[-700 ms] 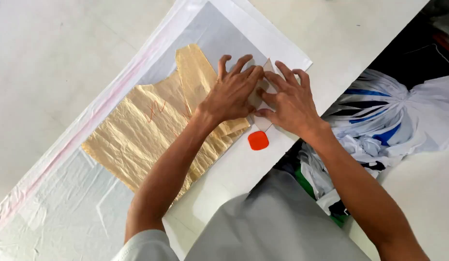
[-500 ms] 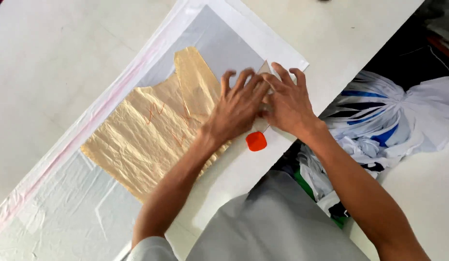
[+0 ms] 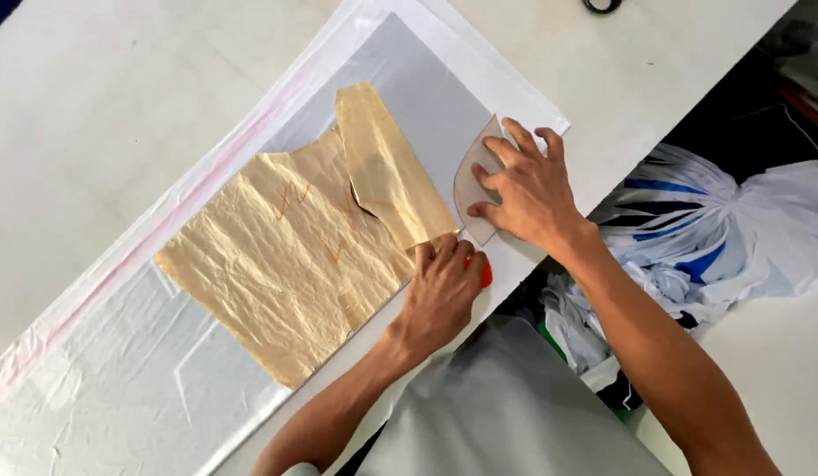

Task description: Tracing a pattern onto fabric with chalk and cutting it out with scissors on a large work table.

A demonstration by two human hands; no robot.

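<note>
Since the earlier frames the left hand (image 3: 442, 295) has moved down toward the lower centre of the frame, away from the right hand (image 3: 525, 189), and a flap of the tan paper pattern (image 3: 285, 256) now lies folded over.

That crumpled pattern lies in the middle of the frame on grey fabric (image 3: 426, 97), which is spread over the white surface (image 3: 92, 106). The left hand rests on the pattern's lower edge with fingers bent, and it partly covers a small orange piece (image 3: 485, 273); I cannot tell if it grips that piece. The right hand presses a small curved grey piece (image 3: 473, 176) flat, fingers spread, just beside the folded flap.

I judge the layout is mostly arranged, while no cut along the pattern is visible yet. At the right edge hang white and blue bags (image 3: 708, 238).
</note>
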